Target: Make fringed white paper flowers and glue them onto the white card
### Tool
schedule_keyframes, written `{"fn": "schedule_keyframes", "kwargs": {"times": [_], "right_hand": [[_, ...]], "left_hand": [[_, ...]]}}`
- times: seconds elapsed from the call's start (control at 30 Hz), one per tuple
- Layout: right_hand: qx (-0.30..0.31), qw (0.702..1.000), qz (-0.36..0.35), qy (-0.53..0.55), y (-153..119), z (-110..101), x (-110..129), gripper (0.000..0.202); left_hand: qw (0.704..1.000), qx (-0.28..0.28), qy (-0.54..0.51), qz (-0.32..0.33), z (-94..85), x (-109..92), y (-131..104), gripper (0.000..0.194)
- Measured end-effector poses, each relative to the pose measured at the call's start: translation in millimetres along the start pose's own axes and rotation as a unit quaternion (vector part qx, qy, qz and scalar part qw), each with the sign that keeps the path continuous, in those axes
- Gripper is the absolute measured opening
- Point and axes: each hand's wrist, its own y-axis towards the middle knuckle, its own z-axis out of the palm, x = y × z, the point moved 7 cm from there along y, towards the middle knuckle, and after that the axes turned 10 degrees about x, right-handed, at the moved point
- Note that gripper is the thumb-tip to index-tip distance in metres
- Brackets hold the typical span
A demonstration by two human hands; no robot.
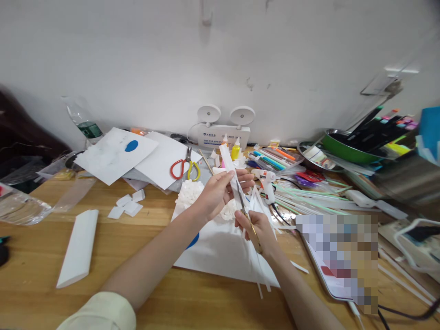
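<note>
My left hand [217,190] pinches a folded strip of white paper [227,158] between thumb and fingers, its other fingers stretched out behind. My right hand [257,228] is wrapped round gold-handled scissors [248,215], whose blades point up and lie along the strip's right edge. Thin cut slivers hang below the right hand. Beneath both hands lies a white sheet [220,256] with a blue patch partly hidden by my left forearm. Clusters of crumpled white paper pieces [188,196] sit on the sheet's far part.
Red-and-yellow-handled scissors [185,168] lie beyond my left hand. A white glue gun [267,185] stands to the right, near pastel sticks. Small white squares [127,204] and a folded white paper [79,247] lie left. A tablet-like device [330,275] with a blurred screen lies right.
</note>
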Motion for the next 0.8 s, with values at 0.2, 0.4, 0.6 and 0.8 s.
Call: {"fn": "schedule_keyframes", "kwargs": {"times": [0.2,0.4,0.6,0.8], "right_hand": [[-0.002,1.0,0.01,0.011,-1.6,-0.4,-0.6,0.052],[-0.01,1.0,0.012,0.0,-2.2,-1.5,-0.4,0.052],[-0.023,0.999,0.024,-0.01,-2.1,-2.7,-0.7,0.053],[-0.03,0.999,0.02,-0.02,-0.4,-3.6,-1.9,0.053]], "left_hand": [[1.0,0.009,-0.006,0.007,-1.1,0.8,0.2,0.023],[1.0,0.009,-0.009,0.01,-1.6,0.4,1.3,0.023],[1.0,0.01,-0.017,0.015,0.0,-0.7,0.4,0.024],[0.999,0.013,-0.023,0.022,-0.6,-1.6,0.9,0.023]]}}
